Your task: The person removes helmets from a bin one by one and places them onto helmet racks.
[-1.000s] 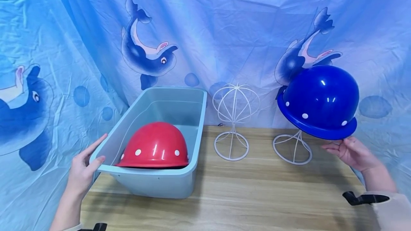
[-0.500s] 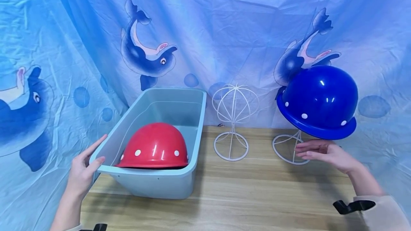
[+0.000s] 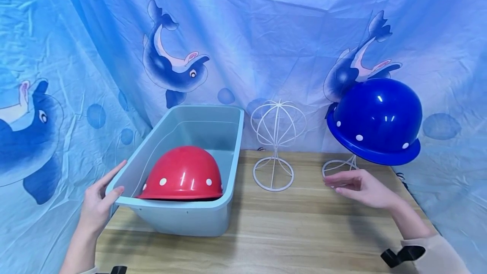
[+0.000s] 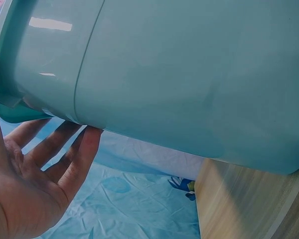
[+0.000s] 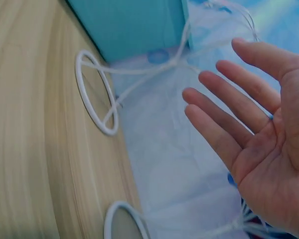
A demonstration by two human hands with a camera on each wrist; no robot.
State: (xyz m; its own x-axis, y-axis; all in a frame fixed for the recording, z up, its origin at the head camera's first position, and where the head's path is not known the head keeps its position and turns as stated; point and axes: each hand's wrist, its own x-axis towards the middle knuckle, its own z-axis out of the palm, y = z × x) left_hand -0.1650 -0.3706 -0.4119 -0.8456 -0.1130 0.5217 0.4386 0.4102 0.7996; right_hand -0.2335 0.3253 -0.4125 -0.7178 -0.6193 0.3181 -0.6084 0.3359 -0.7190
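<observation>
My left hand grips the near left corner of a light blue-green plastic bin, thumb over the rim. In the left wrist view its fingers lie against the bin's outer wall. A red helmet with white dots sits inside the bin's near end. At the right, a blue helmet rests tilted on a white wire stand, covering the stand's upper part. Just below the blue helmet's brim, my right hand hovers with fingers extended and holds nothing; the right wrist view shows its bare palm.
Between bin and blue helmet stands a second white wire stand with a round cage top, bearing nothing. All stand on a wood-grain table. A blue curtain printed with dolphins hangs behind and along both sides.
My right hand has left the blue helmet's brim and moved left and slightly down. The helmet stays tilted on its stand. My left hand keeps its grip on the bin.
</observation>
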